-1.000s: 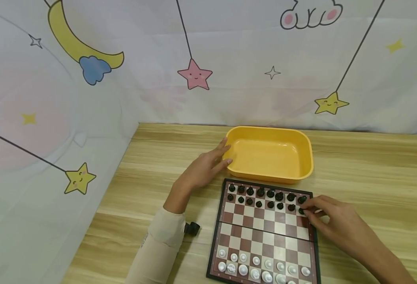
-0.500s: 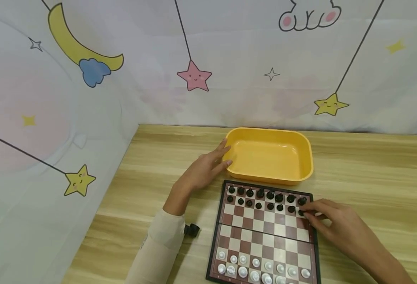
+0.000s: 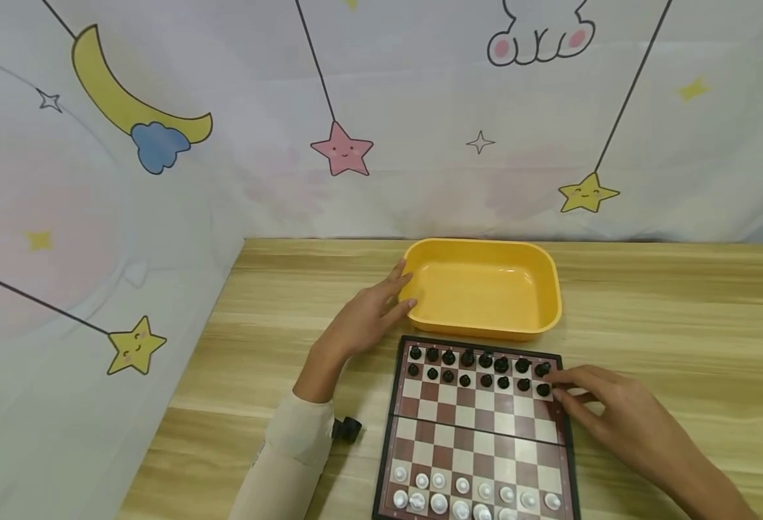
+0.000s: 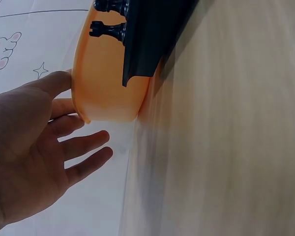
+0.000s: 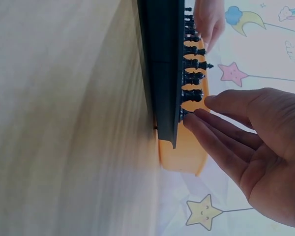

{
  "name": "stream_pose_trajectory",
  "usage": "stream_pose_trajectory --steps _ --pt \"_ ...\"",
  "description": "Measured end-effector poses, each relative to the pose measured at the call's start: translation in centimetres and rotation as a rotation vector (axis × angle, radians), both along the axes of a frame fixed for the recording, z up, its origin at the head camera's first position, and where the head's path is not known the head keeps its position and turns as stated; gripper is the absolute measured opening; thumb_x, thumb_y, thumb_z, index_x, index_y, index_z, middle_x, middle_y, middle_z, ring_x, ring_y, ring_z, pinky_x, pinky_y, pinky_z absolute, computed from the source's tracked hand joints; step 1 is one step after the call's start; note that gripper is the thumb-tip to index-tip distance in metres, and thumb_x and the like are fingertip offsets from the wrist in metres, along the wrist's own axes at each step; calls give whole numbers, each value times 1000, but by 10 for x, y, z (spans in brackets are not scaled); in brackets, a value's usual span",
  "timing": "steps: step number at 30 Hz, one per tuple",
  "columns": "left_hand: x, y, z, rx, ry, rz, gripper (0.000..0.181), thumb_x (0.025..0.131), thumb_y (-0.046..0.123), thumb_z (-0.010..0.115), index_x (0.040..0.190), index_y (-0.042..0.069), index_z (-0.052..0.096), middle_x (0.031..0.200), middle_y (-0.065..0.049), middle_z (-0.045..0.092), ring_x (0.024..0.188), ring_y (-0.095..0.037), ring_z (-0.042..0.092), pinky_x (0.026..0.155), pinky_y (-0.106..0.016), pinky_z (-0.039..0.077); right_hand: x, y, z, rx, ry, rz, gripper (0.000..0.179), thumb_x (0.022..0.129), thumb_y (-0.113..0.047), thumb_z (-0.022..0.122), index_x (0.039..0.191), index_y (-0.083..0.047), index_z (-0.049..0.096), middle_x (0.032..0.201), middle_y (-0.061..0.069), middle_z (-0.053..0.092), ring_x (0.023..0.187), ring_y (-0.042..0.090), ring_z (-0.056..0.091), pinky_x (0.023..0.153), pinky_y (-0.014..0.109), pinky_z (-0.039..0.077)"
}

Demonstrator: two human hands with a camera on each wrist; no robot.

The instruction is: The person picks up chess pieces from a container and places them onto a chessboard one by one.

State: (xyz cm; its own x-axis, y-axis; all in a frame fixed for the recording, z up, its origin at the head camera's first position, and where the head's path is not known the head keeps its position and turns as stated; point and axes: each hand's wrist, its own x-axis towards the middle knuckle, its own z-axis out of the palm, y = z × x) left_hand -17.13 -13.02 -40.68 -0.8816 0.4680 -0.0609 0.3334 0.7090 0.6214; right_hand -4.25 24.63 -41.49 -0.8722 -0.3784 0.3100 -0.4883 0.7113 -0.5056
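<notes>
A chessboard [image 3: 464, 417] lies on the wooden table with two rows of black pieces at its far side and white pieces [image 3: 462, 485] at its near side. My right hand [image 3: 618, 404] is at the board's far right corner, thumb and fingers apart beside a black pawn [image 3: 543, 390] and a black rook [image 3: 542, 369]. In the right wrist view the fingertips sit close to the corner piece, partly hiding it. My left hand [image 3: 368, 318], fingers spread, rests against the left rim of a yellow plastic basin [image 3: 482, 331]; some fingers pass behind its wall [image 4: 105, 73].
The basin stands just behind the board, and nothing shows inside it. A white cloth with printed stars and a moon [image 3: 105, 79] hangs behind and left of the table [image 3: 258, 303]. A small black device [image 3: 347, 430] sits at the left sleeve.
My right thumb and fingers have parted from the black pawn at the right end of its row and drawn slightly right. The left hand stays at the basin; the head view has shifted a little.
</notes>
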Motion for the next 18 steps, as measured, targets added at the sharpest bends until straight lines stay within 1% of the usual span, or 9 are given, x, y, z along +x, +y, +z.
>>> stream_pose_trajectory --steps 3,5,7,10,13,15,16,18 --pt "0 1 1 -19 19 6 62 112 42 53 165 12 38 178 0 17 152 -30 47 127 -47 35 -3 2 1 -22 33 24 42 76 4 91 109 -21 79 108 -6 81 86 3 75 72 9 55" --pt "-1 1 2 -24 29 9 62 112 41 54 165 11 39 178 -1 19 151 -31 48 126 -48 36 -5 4 3 -29 52 28 44 75 6 90 110 -19 79 107 -6 80 86 3 75 72 8 54" --pt "-1 1 2 -26 36 15 63 112 41 54 165 11 38 178 -3 19 152 -31 46 126 -48 36 -7 5 5 -22 57 19 44 76 5 90 111 -19 78 107 -7 80 86 4 75 72 8 54" --pt "-1 1 1 -14 44 27 65 112 42 54 166 12 36 178 -4 19 156 -32 40 127 -51 35 -9 8 8 0 49 -12 40 81 3 88 112 -20 78 109 -7 78 86 6 75 71 11 56" --pt "1 0 0 8 59 42 66 111 44 55 167 15 35 178 -3 20 157 -31 37 127 -53 34 -10 10 9 21 32 -40 37 86 -1 85 116 -21 76 114 -5 77 88 14 75 68 21 60" --pt "4 -1 0 26 85 57 66 111 43 57 167 15 36 177 -4 26 156 -32 40 125 -53 37 -11 12 9 30 32 -60 36 88 -2 83 119 -21 75 119 -3 75 91 19 75 66 28 61" --pt "6 -2 0 34 107 69 65 110 42 58 166 16 38 174 -5 32 154 -32 44 123 -53 40 -12 13 9 33 33 -71 37 89 -3 83 121 -20 75 122 -1 75 93 22 75 67 29 61" --pt "11 -5 0 64 169 93 62 110 38 60 164 14 43 165 -9 49 142 -34 59 117 -54 47 -13 15 9 36 35 -98 38 91 -6 82 126 -19 74 129 2 72 104 26 73 74 31 60"
